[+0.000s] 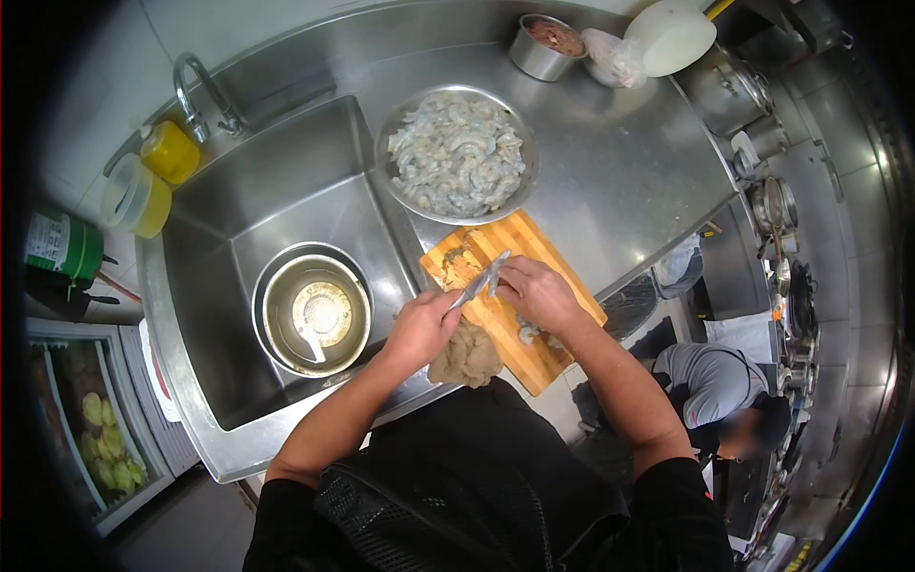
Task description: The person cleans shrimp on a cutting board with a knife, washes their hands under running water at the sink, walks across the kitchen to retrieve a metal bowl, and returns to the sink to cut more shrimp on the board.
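My left hand (422,331) is closed around the handle of a small knife (483,275), its blade angled up and to the right over the wooden cutting board (543,367). Close to the blade, my right hand (539,294) pinches a shrimp (493,284), mostly covered by the fingers. Brownish scraps (458,263) lie on the board's upper left. Below my right wrist are loose shrimp (528,333). A crumpled beige cloth (466,356) sits beside the board, under my left hand. Just beyond the board stands a wide metal bowl (387,181) heaped with greyish peeled shrimp.
On the left, a steel sink (205,315) holds a round metal pot (262,324). A faucet (202,91) and yellow bottle (170,153) stand behind it. A metal container (539,62) with reddish-brown contents is at the back. A co-worker (713,381) bends at lower right.
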### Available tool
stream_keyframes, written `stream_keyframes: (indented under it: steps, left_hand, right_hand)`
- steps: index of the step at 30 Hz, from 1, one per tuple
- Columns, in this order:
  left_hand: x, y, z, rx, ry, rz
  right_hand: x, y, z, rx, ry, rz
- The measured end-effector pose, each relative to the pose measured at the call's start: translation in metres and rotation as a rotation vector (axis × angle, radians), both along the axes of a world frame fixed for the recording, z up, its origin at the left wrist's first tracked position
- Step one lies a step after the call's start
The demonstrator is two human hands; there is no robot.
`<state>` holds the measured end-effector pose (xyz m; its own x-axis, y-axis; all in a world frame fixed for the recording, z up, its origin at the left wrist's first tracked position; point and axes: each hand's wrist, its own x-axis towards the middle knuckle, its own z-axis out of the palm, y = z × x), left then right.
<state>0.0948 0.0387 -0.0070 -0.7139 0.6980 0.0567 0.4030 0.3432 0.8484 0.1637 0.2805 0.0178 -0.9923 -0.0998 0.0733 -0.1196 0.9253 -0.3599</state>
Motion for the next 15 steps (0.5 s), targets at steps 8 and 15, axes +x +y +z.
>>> stream_keyframes:
  steps: [8, 15]
  left_hand:
    - [0.014, -0.031, 0.004, -0.010, -0.057, 0.012]
    - [0.022, -0.066, 0.013, -0.100, 0.013, 0.011]
  right_hand:
    - [0.000, -0.010, 0.000, -0.001, 0.106, -0.060]
    - [0.000, -0.009, -0.004, 0.007, 0.116, -0.060]
